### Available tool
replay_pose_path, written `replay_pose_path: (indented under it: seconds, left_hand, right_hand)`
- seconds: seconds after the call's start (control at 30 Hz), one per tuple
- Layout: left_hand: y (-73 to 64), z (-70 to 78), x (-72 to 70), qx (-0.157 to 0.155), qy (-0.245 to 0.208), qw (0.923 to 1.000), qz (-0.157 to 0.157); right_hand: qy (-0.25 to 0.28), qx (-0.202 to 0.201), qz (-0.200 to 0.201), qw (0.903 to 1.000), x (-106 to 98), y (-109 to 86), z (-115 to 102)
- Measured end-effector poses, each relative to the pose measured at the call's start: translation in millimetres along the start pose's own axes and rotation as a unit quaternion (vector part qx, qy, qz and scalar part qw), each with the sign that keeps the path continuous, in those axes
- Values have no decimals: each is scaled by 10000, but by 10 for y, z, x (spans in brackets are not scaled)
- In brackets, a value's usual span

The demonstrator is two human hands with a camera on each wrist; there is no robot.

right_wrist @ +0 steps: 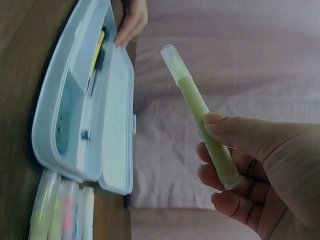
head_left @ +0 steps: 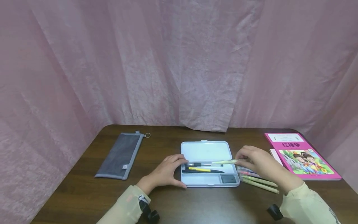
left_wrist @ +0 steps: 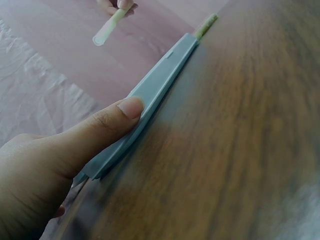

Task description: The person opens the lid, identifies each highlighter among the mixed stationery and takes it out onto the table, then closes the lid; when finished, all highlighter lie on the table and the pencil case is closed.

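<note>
A light blue pencil case lies with its lid folded back on the brown table. My left hand holds its left end, thumb against the front wall and fingers at the back. In the right wrist view, my right hand pinches a pale yellow-green highlighter with a clear cap, held above the case's right end. Inside lie a black and yellow pen, a clear-barrelled pen and a dark grey square piece in the front right compartment. Several capped highlighters lie beside the case, under my right hand.
A grey zippered pouch with a ring lies at the left of the table. To the right is a pink picture-cover book, with a white item at its left edge. A pink curtain hangs behind the table.
</note>
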State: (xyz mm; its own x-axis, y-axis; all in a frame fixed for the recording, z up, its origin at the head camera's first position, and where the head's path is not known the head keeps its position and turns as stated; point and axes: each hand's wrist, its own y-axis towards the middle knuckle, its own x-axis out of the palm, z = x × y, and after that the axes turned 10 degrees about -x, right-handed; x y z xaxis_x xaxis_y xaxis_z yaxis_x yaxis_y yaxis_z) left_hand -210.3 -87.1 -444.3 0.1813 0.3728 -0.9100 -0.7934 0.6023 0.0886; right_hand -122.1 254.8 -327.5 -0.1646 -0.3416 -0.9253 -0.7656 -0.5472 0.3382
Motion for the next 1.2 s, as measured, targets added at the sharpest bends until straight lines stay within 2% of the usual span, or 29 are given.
replay_pose_path:
  seconds: [0.17, 0.37, 0.57, 0.9, 1.2]
  left_hand:
    - [4, -8, 4, -22, -17, 10000, -3]
    - [0, -11, 4, -13, -18, 10000, 4]
    - [9, -22, -1, -86, -7, 10000, -34]
    - [22, -11, -4, -69, 46, 9999, -81]
    - [5, 1, -1, -111, -40, 9998, -136]
  right_hand:
    - [2, 224, 178, 9996, -2, -74, 127]
    - [132, 677, 133, 9975, 16, -138, 251]
    - [225, 812, 190, 9963, 71, -199, 397]
    - [380, 1372, -51, 9898, 243, -337, 638]
    - [561, 1672, -83, 9843, 365, -419, 863]
